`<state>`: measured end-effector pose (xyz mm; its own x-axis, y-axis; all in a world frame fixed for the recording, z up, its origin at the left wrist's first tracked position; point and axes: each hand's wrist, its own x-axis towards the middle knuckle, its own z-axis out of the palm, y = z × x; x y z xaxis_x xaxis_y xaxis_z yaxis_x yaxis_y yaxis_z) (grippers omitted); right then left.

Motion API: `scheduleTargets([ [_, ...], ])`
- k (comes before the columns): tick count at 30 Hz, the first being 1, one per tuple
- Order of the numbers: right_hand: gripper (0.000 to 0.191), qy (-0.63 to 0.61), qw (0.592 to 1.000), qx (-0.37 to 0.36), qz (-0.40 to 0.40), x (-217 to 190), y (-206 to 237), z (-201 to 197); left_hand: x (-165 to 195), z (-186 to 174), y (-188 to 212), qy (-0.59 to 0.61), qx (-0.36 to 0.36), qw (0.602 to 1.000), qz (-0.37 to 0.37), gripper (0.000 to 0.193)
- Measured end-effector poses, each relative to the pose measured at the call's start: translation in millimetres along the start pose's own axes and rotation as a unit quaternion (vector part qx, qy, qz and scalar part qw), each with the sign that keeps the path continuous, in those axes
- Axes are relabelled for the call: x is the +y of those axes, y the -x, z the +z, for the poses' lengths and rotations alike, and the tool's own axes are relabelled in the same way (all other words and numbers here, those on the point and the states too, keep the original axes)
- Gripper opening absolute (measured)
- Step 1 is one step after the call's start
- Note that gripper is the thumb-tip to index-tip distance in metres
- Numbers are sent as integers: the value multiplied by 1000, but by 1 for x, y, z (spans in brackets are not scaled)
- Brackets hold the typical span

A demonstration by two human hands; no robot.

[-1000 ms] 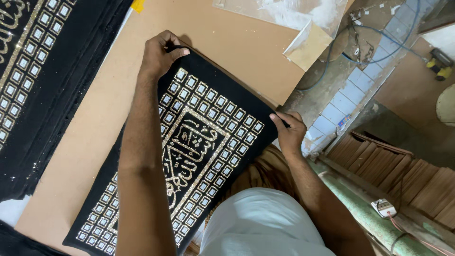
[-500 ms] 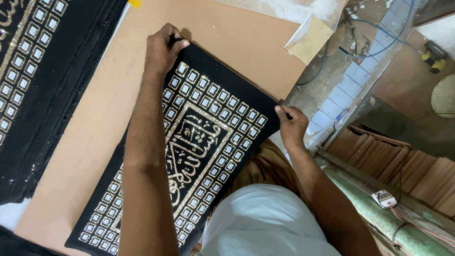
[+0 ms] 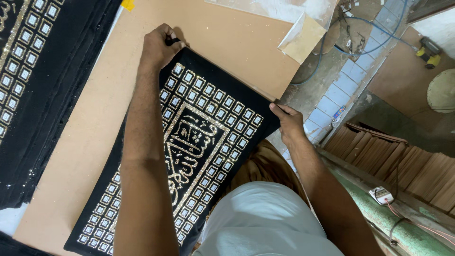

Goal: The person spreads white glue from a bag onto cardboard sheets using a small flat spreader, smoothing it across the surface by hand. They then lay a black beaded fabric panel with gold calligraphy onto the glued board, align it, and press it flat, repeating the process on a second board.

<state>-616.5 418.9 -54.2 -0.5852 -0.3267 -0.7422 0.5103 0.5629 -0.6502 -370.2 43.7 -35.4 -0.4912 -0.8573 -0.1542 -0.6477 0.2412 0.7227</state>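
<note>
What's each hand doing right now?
Left hand: closed on the black cloth's far corner.
Right hand: closed, pinching its other corner.

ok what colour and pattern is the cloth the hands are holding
Black cloth with glittery gold and silver squares around a central calligraphy panel; head view.

pkg: small blue wrapper (image 3: 339, 113) | on tiled floor, right

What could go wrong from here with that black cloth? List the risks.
1. The right hand pinches a corner of the black embroidered cloth that hangs past the edge of the board; if that pinch slips, that side could slide off toward the floor.
2. The left hand grips the far corner; uneven pulling may skew or crease the glittering panel.
3. Loose glitter specks already lie near the other black cloth; dragging could shed more.
</note>
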Motion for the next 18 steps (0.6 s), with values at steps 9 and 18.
scheduleTargets([
  [9, 35, -44, 996, -78, -13, -12, -8, 3, 50, 19, 33, -261, 165, 949, -62, 85],
  [18, 31, 366, 655, -79, -656, -35, 61, 0, 50, 83, 321, -203, 201, 953, -100, 79],
])
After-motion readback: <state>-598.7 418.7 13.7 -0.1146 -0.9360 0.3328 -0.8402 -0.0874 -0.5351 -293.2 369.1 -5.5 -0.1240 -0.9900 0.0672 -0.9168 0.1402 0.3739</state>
